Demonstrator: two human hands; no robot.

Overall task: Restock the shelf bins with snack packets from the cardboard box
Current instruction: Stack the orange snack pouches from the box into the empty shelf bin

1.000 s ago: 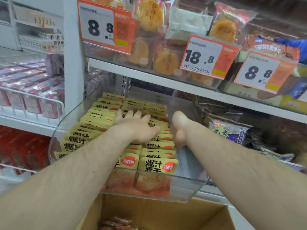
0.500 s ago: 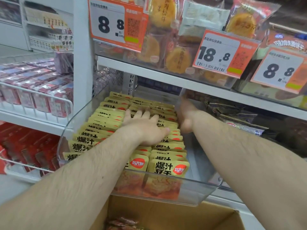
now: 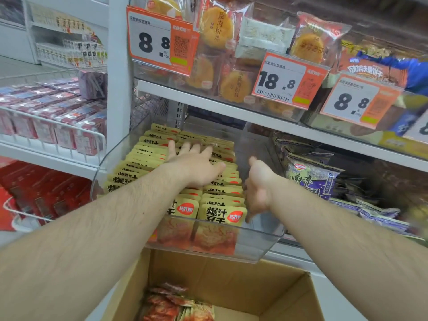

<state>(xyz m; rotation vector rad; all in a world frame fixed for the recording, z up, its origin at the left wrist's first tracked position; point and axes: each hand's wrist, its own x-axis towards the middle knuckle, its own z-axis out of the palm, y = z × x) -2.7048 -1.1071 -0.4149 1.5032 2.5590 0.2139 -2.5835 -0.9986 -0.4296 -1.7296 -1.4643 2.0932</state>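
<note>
At the near edge, an open brown cardboard box [image 3: 231,274] sits directly below the shelf, holding a small remainder of red-orange snack packets [image 3: 176,306] at its left side; this placement appears chosen to keep the supply within a short reach of the bin. Just beyond it, a clear plastic shelf bin [image 3: 261,242] projects forward from the lower shelf and is filled on its left and centre with upright rows of yellow snack packets [image 3: 222,214], while a strip along its right wall is bare. The left hand [image 3: 196,167] lies flat on top of the rows, fingers extended and holding nothing, apparently pressing the packets level and back. The right hand [image 3: 259,188] hangs in the bare strip at the right end of the rows, fingers loose and grasping nothing; it looks positioned to square the stack sideways. To the right of the bin lie purple-and-white snack bags [image 3: 310,179]. Farther up, a white metal shelf [image 3: 208,105] carries clear-wrapped round pastries [image 3: 217,26] behind orange-and-white price tags [image 3: 159,40]. At far left, a white wire rack [image 3: 55,126] holds pink-red packs in a shop aisle.
</note>
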